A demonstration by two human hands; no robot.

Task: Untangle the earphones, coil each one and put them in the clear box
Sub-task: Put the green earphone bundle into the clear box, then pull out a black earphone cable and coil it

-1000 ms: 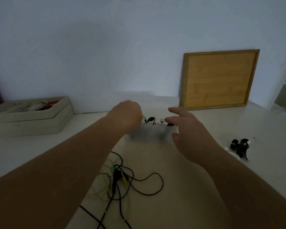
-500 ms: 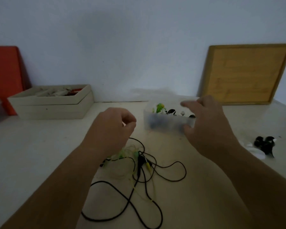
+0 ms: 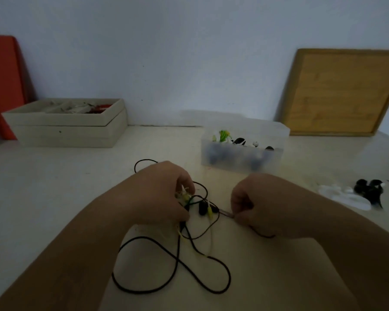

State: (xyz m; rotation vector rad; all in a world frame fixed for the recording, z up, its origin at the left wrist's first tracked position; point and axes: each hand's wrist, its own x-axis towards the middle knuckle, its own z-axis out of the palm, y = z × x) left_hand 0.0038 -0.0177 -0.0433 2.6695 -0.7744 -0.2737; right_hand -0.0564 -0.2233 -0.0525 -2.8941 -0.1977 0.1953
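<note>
- Left hand [image 3: 160,194]: fingers held close together and bent down over the tangle of thin black and yellow-green earphone cords [image 3: 198,209]. The tips grip the pale yellow knot and the thumb closes in from underneath.
- Right hand [image 3: 263,205]: thumb and forefinger pinch a dark strand [image 3: 225,213] that runs out of the tangle to their tips. The other fingers are curled into the palm.
- The tangle lies on the cream tabletop [image 3: 54,198] between the two sets of fingertips. A loose black loop [image 3: 173,279] trails back from the left fingers toward the wrists.
- Translucent clear plastic box [image 3: 243,153]: just beyond the right knuckles, holding green, black and white bundles.
- Handling, as I judge it: the cords are very light, limp and a little springy. They snag easily, and a hard pull would probably tighten the knot and strain the thin wire at the buds and plug.
- Best hold, as I judge it: pin the knot with the left fingertips and pinch one strand close to the knot. Feed that strand out slack and keep the grip off the bud joints.
- Outward of the right fingers sit a black coiled bundle [image 3: 368,190] and a white one [image 3: 344,198].
- Far beyond the left knuckles is a pale wooden tray stack [image 3: 67,126].
</note>
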